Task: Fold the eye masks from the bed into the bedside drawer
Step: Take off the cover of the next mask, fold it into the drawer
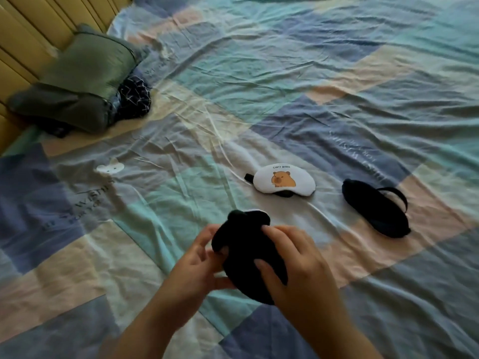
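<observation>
A black eye mask (243,244) is bunched up between both my hands just above the bed. My left hand (199,260) grips its left side, fingers curled under it. My right hand (298,265) presses on its right side from above. Farther out on the bed lies a white eye mask (283,178) with a capybara picture, face up, its black strap poking out underneath. To its right a second black eye mask (375,213) lies flat with its strap looped upward. The bedside drawer is not in view.
The bed is covered by a wrinkled patchwork sheet (337,73) in blue, teal and peach. At the far left a green pillow (88,63) and dark folded clothes (129,99) rest against a beige headboard (23,40).
</observation>
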